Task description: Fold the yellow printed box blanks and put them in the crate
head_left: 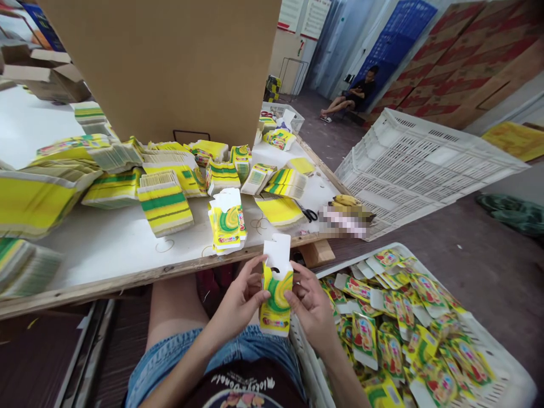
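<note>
Above my lap I hold a yellow and green printed carton [276, 306] with a white flap standing up at its top. My left hand [244, 294] grips its left edge, thumb on the front. On the opposite edge, my right hand [312, 303] pinches it with the thumb pressed to the printed face. Just beyond, near the table edge, lies a small stack of similar flat cartons [227, 221]. To the right of my right hand, a white plastic crate [516, 377] holds many yellow, green and red cartons [393, 348].
Bundles of flat cartons [165, 204] cover much of the white table [204, 226]. Black-handled scissors [309, 213] and bananas [346, 201] lie near its right corner. A large cardboard box [170, 68] stands behind. White crates [425, 164] stand at right; a person [361, 90] sits farther back.
</note>
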A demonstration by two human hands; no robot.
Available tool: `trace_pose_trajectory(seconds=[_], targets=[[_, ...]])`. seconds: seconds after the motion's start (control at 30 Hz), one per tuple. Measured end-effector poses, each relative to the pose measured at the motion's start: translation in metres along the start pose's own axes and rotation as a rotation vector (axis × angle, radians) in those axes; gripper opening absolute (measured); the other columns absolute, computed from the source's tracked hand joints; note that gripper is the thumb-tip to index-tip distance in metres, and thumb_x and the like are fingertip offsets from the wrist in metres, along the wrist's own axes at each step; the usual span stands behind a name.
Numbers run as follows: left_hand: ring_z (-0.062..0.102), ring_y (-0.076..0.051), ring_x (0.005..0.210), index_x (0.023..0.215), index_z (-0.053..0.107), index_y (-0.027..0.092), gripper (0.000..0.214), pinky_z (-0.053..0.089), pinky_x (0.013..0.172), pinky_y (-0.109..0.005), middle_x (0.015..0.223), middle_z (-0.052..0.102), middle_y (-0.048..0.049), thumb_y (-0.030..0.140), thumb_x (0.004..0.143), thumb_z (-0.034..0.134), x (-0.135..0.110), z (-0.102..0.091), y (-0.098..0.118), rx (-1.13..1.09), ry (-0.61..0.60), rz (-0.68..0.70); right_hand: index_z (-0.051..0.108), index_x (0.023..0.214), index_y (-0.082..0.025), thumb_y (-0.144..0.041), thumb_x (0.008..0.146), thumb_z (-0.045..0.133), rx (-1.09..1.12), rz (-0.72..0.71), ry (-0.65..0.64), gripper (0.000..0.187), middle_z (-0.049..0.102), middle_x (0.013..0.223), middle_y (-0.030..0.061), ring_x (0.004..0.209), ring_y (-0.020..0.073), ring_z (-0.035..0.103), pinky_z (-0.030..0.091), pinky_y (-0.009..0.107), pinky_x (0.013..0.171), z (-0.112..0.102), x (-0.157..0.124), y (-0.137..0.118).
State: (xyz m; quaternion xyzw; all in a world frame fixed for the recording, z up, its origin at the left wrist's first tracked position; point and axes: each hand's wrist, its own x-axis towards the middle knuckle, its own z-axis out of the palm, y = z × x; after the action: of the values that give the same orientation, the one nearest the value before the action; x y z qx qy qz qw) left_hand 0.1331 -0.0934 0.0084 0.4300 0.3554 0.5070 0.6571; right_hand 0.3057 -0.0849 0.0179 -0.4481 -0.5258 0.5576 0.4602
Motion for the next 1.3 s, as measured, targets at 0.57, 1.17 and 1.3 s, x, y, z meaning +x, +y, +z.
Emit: trace_pose_trajectory(seconds=[0.57,1.17,1.3], targets=[[0.068,-0.022,0.090,0.127,0.053,0.020,0.050,0.054,0.079,-0.032,0.114,0.067,-0.0121,0.027,0.081,0.070,-0.002,0.001,-0.016,-0.030,-0.084,-0.122,0.055,0.105,-0.023,-0.044,0.091,0.059,-0.136,0.024,0.138,0.026,0.066,0.081,0.0008,0.059,0.0120,0.055,0.045,0.022,0.055,-0.027,0.008,-0.002],[0.067,-0.023,0.098,0.128,0.054,0.017,0.052,0.052,0.084,-0.032,0.113,0.070,-0.0124,0.020,0.079,0.070,0.002,0.005,-0.016,-0.063,-0.006,-0.093,0.055,0.120,-0.021,-0.034,0.084,0.060,-0.732,0.140,-0.121,0.039,0.050,0.049,-0.0103,0.047,0.0146,0.049,0.032,0.024,0.053,-0.011,0.008,-0.015],[0.065,-0.023,0.106,0.131,0.053,0.018,0.051,0.049,0.091,-0.034,0.120,0.067,-0.0126,0.021,0.082,0.066,0.004,0.006,-0.014,-0.007,-0.045,-0.088,0.053,0.118,-0.020,-0.031,0.083,0.061,-0.753,0.125,-0.073,0.038,0.044,0.050,-0.0113,0.049,0.0141,0.048,0.032,0.023,0.053,-0.012,0.005,-0.009]])
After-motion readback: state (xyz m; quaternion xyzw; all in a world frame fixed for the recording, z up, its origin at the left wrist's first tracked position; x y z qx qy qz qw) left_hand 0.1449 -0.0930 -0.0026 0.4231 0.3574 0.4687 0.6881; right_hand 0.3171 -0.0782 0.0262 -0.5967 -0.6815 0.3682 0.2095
